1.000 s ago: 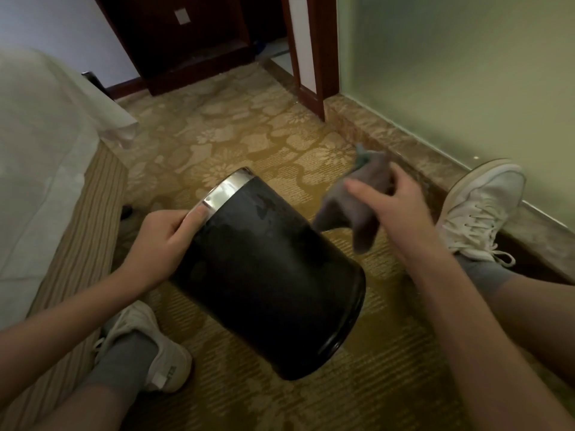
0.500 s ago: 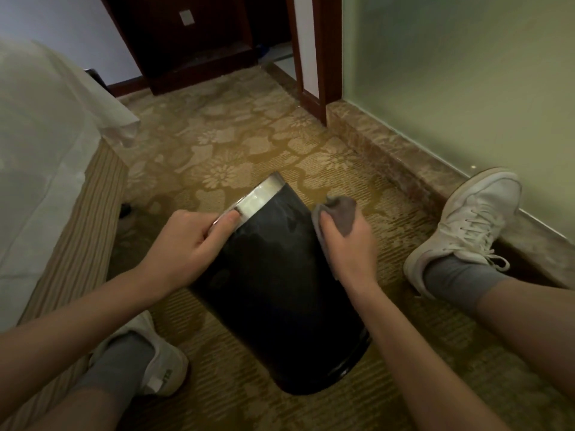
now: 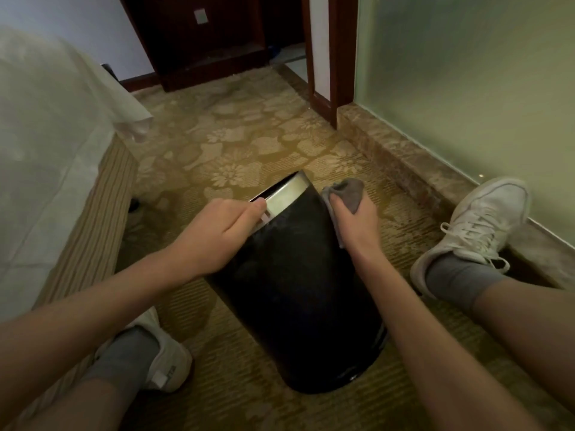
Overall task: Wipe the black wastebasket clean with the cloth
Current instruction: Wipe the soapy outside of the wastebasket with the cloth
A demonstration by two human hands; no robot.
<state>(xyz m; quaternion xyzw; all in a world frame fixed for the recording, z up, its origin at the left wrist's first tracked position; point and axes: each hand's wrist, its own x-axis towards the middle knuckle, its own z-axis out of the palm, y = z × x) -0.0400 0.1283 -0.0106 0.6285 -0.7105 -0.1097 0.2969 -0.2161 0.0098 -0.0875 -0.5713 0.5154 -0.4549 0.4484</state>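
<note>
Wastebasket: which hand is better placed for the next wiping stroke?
Right. The right hand holds the grey cloth against the side of the black wastebasket, while the left hand grips the metal rim, steadying it.

- I was in a bedroom, by its look a hotel room.
- A bed point(image 3: 46, 135) stood at my left under a white sheet, on a striped upholstered base point(image 3: 93, 219).
- A carpet point(image 3: 242, 150) of pale flowers on gold covered the floor.
- Dark wooden joinery point(image 3: 217, 42) lined the far wall, with a pale switch plate point(image 3: 200, 16) set in it.
- At my right a frosted glass wall point(image 3: 466, 73) rose from a stone sill point(image 3: 404, 157).
- Next to a wooden door frame point(image 3: 334, 57), an opening showed a pale floor point(image 3: 294, 54) beyond the carpet.
</note>
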